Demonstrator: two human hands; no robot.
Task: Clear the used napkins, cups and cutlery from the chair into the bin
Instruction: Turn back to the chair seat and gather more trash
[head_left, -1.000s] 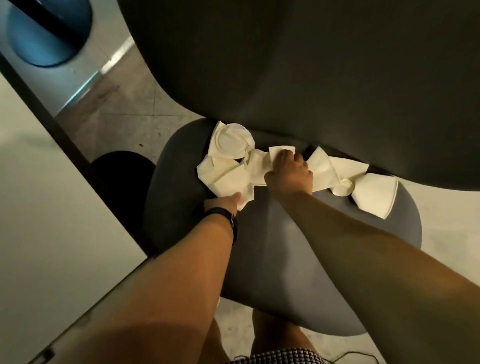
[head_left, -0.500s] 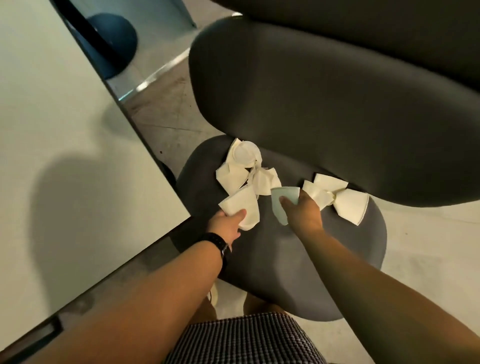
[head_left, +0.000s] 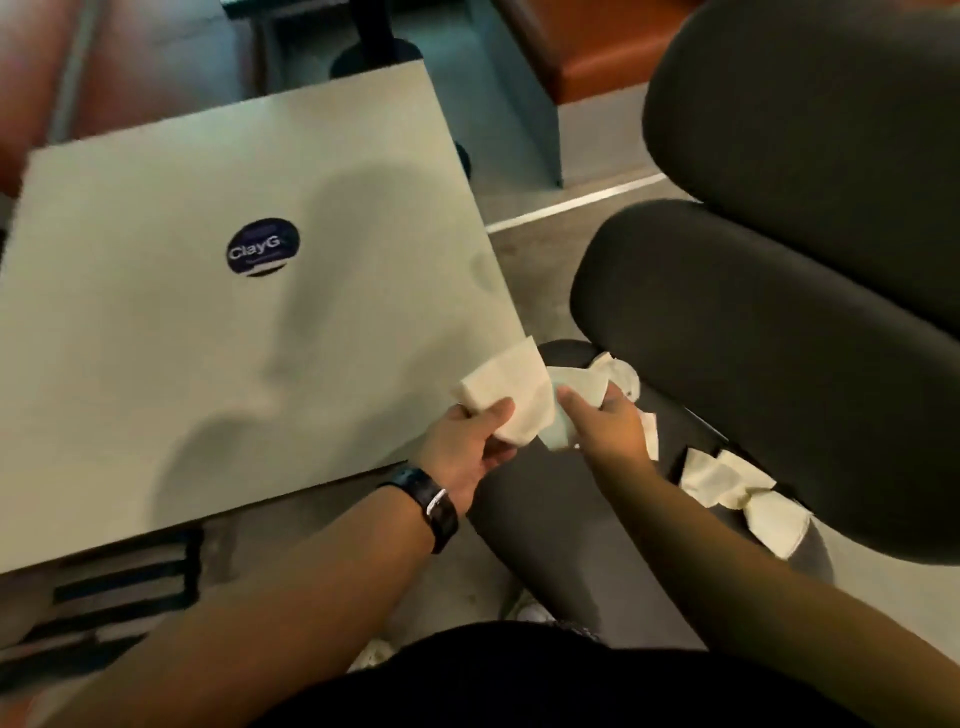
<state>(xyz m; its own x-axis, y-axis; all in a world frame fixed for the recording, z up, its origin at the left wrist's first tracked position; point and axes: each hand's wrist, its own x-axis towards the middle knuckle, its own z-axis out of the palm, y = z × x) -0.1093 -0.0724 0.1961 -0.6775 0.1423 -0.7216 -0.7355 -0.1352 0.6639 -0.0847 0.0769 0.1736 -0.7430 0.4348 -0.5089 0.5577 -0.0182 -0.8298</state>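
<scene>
My left hand (head_left: 470, 449) grips a cream paper napkin (head_left: 511, 392), lifted above the front left of the dark grey chair seat (head_left: 561, 525). My right hand (head_left: 608, 426) holds a pale paper cup (head_left: 563, 410) right beside that napkin, its fingers curled round it. Behind my right hand, a white cup (head_left: 626, 374) and more napkin pieces lie at the back of the seat. Further crumpled napkins (head_left: 737, 493) rest on the seat's right side, under the backrest. No bin is in view.
A pale square table (head_left: 218, 322) with a round dark sticker (head_left: 262, 247) stands close on the left, its corner near my left hand. The chair's dark backrest (head_left: 779, 322) overhangs the seat. A second dark chair (head_left: 810, 104) stands behind. Concrete floor shows between.
Both hands have lifted from the seat toward the table's edge, the left with a napkin, the right with a cup. The view has swung up and left, showing the tabletop.
</scene>
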